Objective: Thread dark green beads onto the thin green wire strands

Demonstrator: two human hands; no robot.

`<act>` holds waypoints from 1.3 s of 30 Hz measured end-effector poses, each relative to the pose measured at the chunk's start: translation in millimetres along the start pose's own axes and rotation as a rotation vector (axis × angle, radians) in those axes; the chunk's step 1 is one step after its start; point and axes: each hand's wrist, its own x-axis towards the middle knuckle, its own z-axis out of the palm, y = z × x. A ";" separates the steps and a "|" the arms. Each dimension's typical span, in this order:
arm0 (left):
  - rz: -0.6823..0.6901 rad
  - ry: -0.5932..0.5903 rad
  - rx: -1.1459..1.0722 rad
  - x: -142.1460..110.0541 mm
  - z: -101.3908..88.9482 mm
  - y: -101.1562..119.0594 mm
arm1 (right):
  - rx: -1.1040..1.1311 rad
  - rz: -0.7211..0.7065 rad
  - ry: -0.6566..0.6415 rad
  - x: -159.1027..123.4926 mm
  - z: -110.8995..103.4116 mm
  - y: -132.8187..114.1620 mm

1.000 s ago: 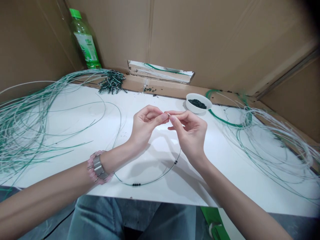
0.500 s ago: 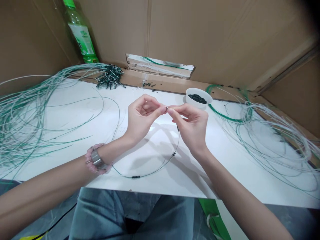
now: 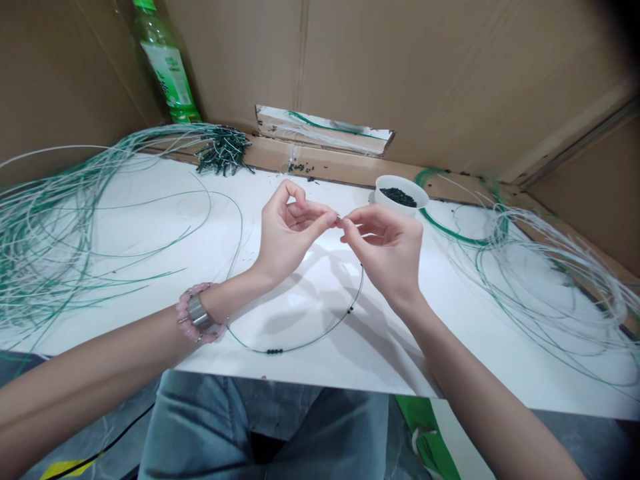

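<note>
My left hand [image 3: 287, 233] and my right hand [image 3: 387, 250] meet fingertip to fingertip above the white table [image 3: 150, 280]. Both are closed in a pinch on the ends of a thin green wire [image 3: 320, 337] that curves down in a loop below them. A few small dark beads [image 3: 273, 351] sit strung on the loop near the table's front edge, and more beads [image 3: 351, 310] higher on its right side. What the fingertips pinch at the junction is too small to make out. A pink bracelet [image 3: 196, 321] is on my left wrist.
A white bowl of dark beads [image 3: 400, 195] stands behind my right hand. Tangled green and white wires [image 3: 55, 227] cover the left side, more wire coils [image 3: 540, 267] the right. A pile of dark pieces [image 3: 223, 152] and a green bottle [image 3: 167, 63] stand at the back by the cardboard walls.
Both hands stay pinched together and have shifted slightly; my left index finger has lifted. The wire loop and beads hang much as before.
</note>
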 end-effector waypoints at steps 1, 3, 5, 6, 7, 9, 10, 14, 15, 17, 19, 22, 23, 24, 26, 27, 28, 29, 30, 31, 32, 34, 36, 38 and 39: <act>-0.008 -0.001 0.003 -0.3 0.2 0.4 | 0.007 0.007 -0.004 0.0 0.1 0.0; -0.019 0.005 0.003 -0.8 0.5 0.9 | 0.019 0.026 -0.010 0.1 0.2 -0.1; -0.028 0.013 -0.003 -1.2 0.7 1.1 | 0.032 0.043 -0.018 0.0 0.0 -0.3; -0.030 0.014 -0.007 -1.3 0.8 1.0 | 0.038 0.048 -0.022 0.0 -0.2 -0.3; -0.029 0.012 -0.010 -1.5 0.7 1.0 | 0.043 0.052 -0.024 0.0 -0.3 -0.4; -0.026 0.005 -0.010 -1.9 0.6 0.8 | 0.055 0.062 -0.031 0.1 -0.5 -0.7; -0.025 0.003 -0.009 -2.0 0.5 0.7 | 0.061 0.070 -0.035 0.2 -0.5 -0.8; -0.021 0.005 -0.002 -1.9 0.0 0.5 | 0.076 0.093 -0.054 1.0 0.0 -1.0; -0.019 0.004 0.000 -1.8 -0.1 0.4 | 0.077 0.092 -0.056 1.1 0.1 -0.9; -0.012 0.002 0.004 -1.7 -0.1 0.2 | 0.079 0.091 -0.060 1.4 0.1 -0.5; -0.012 0.003 0.009 -1.9 -0.2 -0.1 | 0.080 0.090 -0.061 1.5 0.0 -0.1; -0.020 0.005 0.021 -2.7 -0.5 -0.2 | 0.077 0.091 -0.069 2.0 -0.5 0.2; -0.017 0.002 0.024 -2.8 -0.6 -0.2 | 0.073 0.087 -0.073 2.2 -0.8 0.1; -0.011 -0.005 0.026 -2.9 -0.8 0.0 | 0.066 0.079 -0.077 2.4 -1.2 -0.1; 0.002 -0.018 0.034 -2.5 -1.3 0.3 | 0.043 0.058 -0.081 2.8 -2.2 -0.9; 0.009 -0.023 0.039 -2.1 -1.6 0.4 | 0.027 0.049 -0.080 3.0 -2.6 -1.4; 0.017 -0.026 0.047 -1.6 -1.8 0.5 | 0.012 0.043 -0.079 3.1 -3.0 -1.8; 0.024 -0.027 0.055 -1.1 -2.1 0.4 | -0.001 0.040 -0.076 3.1 -3.3 -2.2; 0.032 -0.029 0.062 -0.6 -2.4 0.2 | -0.011 0.037 -0.072 3.1 -3.4 -2.3; 0.039 -0.030 0.069 -0.3 -2.6 0.0 | -0.019 0.035 -0.072 3.0 -3.4 -2.3; 0.046 -0.033 0.074 -0.2 -2.7 -0.3 | -0.026 0.029 -0.071 2.9 -3.2 -2.1; 0.051 -0.039 0.078 -0.4 -2.9 -0.8 | -0.048 0.012 -0.071 2.6 -2.7 -1.6; 0.057 -0.044 0.076 -1.2 -2.7 -0.9 | -0.067 0.000 -0.072 2.4 -2.3 -1.3; 0.061 -0.047 0.077 -2.0 -2.5 -0.7 | -0.071 0.001 -0.077 2.2 -2.5 -1.7; 0.064 -0.047 0.083 -2.2 -2.5 -0.5 | -0.070 0.005 -0.081 2.2 -2.7 -2.1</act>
